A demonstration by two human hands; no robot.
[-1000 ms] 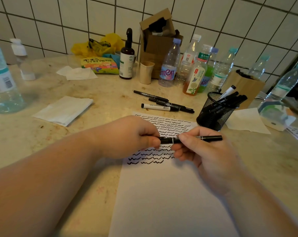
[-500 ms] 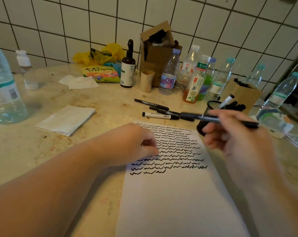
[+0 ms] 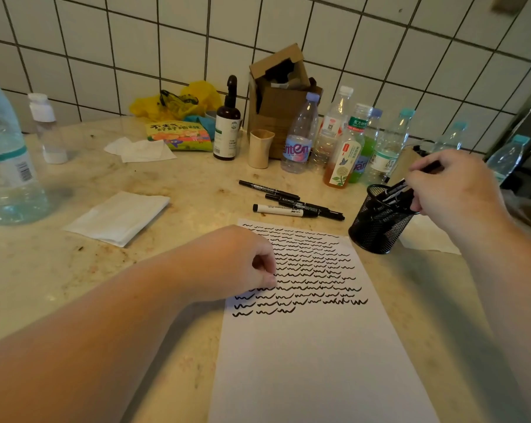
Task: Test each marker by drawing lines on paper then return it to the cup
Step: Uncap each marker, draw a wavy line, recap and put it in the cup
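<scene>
While the right hand sits over the mesh cup, its fingers pinch a black marker whose lower end points down into the cup among other markers already standing there; can't tell if the tip has touched the bottom. The left hand lies left of the cup on the top left part of the paper, fingers curled under w/ nothing in them, thumb tip touching the sheet. The paper lies flat on the worktop just in front & left of the cup, its upper half filled w/ rows of black wavy lines, lower half blank. Three or four loose markers lie in a bunch on the worktop left of the cup, just beyond the paper's top edge; one has a white barrel. Behind the cup, by the tiled wall, stand several plastic bottles, a small beige cup, a dark pump bottle & an open cardboard box. Far left of the cup: a folded white tissue, a big water bottle at the frame edge, a small clear bottle w/ a white cap. Another tissue lies right behind the cup, under the right arm.
</scene>
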